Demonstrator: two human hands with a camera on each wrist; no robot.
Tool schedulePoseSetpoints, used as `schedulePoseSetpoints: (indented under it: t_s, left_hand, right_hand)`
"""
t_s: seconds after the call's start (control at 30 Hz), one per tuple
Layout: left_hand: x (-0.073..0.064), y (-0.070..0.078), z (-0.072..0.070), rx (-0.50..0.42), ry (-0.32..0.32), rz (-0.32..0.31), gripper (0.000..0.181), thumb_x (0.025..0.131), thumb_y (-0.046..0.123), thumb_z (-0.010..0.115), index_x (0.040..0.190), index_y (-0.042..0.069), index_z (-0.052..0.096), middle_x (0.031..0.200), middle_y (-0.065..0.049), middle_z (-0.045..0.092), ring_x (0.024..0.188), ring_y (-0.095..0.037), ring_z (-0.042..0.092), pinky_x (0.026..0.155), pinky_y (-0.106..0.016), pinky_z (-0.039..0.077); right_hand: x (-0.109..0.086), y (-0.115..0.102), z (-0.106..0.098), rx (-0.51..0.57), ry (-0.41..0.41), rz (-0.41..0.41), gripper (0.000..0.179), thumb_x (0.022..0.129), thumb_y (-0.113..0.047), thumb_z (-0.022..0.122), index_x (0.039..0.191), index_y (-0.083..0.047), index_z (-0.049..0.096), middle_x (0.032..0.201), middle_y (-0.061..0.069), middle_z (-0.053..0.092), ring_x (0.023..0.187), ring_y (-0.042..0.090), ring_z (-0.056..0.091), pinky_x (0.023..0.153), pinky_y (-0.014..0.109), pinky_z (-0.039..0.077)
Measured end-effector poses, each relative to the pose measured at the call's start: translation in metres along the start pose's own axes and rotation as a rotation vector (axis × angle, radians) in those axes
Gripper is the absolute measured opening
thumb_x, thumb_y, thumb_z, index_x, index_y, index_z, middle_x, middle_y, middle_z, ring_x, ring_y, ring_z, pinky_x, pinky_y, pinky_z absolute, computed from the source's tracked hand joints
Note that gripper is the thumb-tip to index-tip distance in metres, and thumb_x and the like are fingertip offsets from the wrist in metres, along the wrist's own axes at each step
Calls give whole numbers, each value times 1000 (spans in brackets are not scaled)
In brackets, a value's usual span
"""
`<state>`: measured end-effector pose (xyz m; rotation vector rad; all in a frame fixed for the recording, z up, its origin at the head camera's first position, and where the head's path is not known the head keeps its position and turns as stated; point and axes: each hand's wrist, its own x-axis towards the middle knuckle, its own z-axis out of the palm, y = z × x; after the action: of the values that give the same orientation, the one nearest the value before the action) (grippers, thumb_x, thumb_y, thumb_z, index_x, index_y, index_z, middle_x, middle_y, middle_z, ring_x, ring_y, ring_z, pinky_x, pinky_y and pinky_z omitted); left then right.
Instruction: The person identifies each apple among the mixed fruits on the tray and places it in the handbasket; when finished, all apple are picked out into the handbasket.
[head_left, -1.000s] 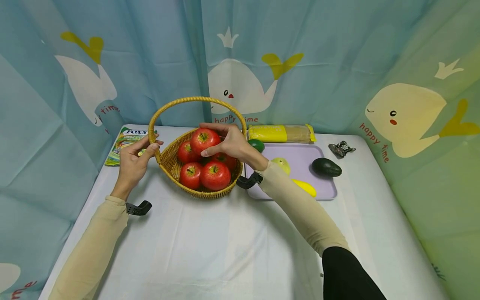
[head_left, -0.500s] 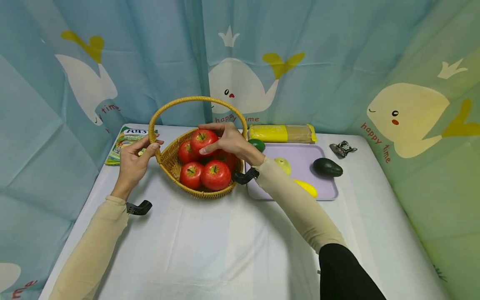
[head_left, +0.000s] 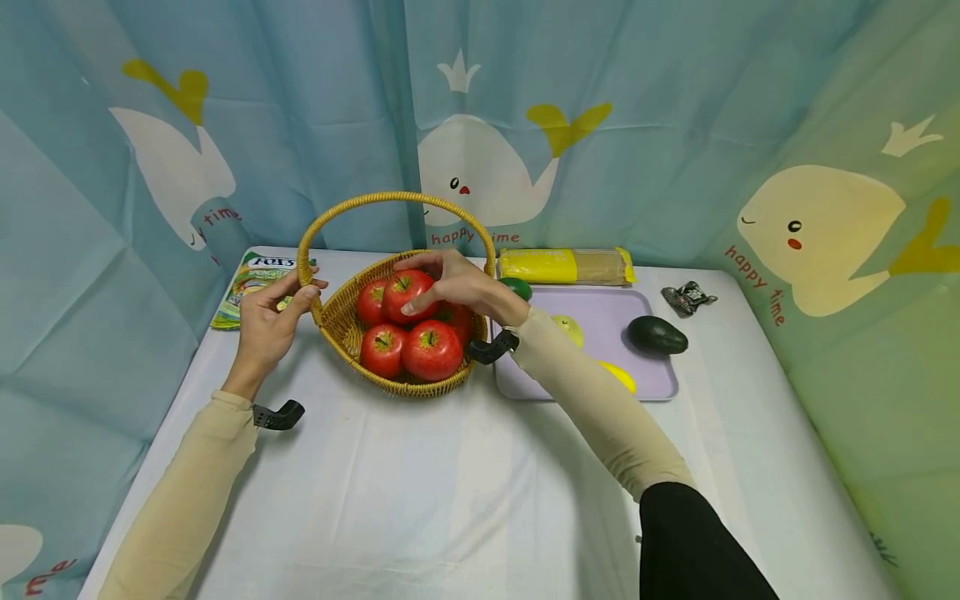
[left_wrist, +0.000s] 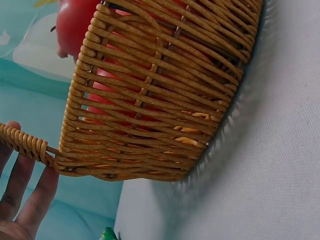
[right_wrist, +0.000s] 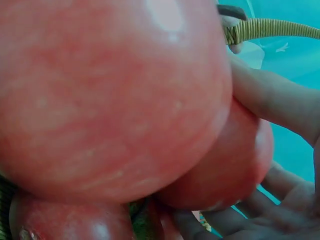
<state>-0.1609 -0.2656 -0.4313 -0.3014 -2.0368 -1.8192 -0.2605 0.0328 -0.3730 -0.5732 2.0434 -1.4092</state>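
Note:
A woven wicker basket (head_left: 348,360) with a tall arched handle (head_left: 397,197) stands at the table's back left, holding several red apples (head_left: 433,350). My left hand (head_left: 266,333) pinches the handle's left foot; in the left wrist view its fingers (left_wrist: 42,200) lie against the wrapped cane. Over the basket, my right hand (head_left: 474,287) grips the uppermost apple (head_left: 408,292), thumb on the near side and fingers behind it. That apple sits low among the others, overlapping them in the head view. A large apple (right_wrist: 110,100) fills most of the right wrist view.
Right of the basket lies a lilac tray (head_left: 600,304) bearing an avocado (head_left: 657,335), a pale green fruit (head_left: 570,329) and a yellow item (head_left: 621,377). Behind it are a yellow packet (head_left: 566,267) and a black wrapper (head_left: 687,298). A green Fox's bag (head_left: 251,283) lies back left.
The gripped apple has come down slightly into the basket with my right hand. My left hand has stayed on the handle, and the basket has not moved.

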Motion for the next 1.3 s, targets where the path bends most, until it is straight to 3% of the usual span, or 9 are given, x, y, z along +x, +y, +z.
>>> schedulePoseSetpoints:
  t_s: [0.5, 0.73, 0.93, 1.1, 1.2, 1.3]
  left_hand:
    - [-1, 0, -3, 11, -1, -4, 33, 105, 7, 65, 138, -1, 69, 107, 8, 80, 101, -8, 72, 85, -18, 64]
    - [3, -4, -2, -2, -5, 2, 33, 105, 6, 65, 137, -1, 70, 107, 7, 80, 100, -7, 71, 85, -19, 64]
    - [8, -6, -1, 14, -5, -1, 33, 106, 8, 65, 137, -2, 70, 107, 9, 80, 100, -9, 71, 84, -19, 64]
    - [10, -5, 0, 45, -12, -40, 34, 106, 11, 65, 139, 2, 69, 109, 10, 79, 102, -8, 71, 84, -18, 64]
    - [13, -1, -4, 105, -52, -87, 38, 107, 16, 66, 144, 6, 66, 115, 9, 79, 105, -2, 70, 83, -16, 63]
    - [14, 6, -9, 201, -110, -120, 42, 107, 21, 66, 147, 10, 64, 125, -3, 78, 106, 4, 69, 83, -16, 63]
  right_hand:
    - [0, -1, 0, -139, -73, 7, 66, 83, -29, 91, 144, -26, 65, 145, 1, 57, 132, 23, 52, 109, 44, 55]
    - [0, 1, 0, -161, -55, -29, 69, 85, -28, 90, 148, -25, 62, 146, 1, 57, 132, 22, 53, 111, 43, 54]
    - [-4, -1, -2, -161, -13, -99, 76, 90, -30, 86, 157, -17, 53, 160, 5, 50, 144, 24, 47, 120, 47, 47]
    - [-17, -4, -8, -230, 34, -173, 71, 94, -33, 82, 157, -15, 53, 162, 11, 50, 151, 31, 43, 125, 54, 41]
    - [-33, -5, -12, -250, 38, -232, 67, 99, -32, 77, 158, -14, 51, 163, 11, 49, 150, 34, 45, 123, 55, 44]
    - [-54, -6, -17, -236, 46, -286, 62, 102, -28, 72, 158, -12, 50, 162, 10, 50, 148, 33, 50, 118, 54, 50]
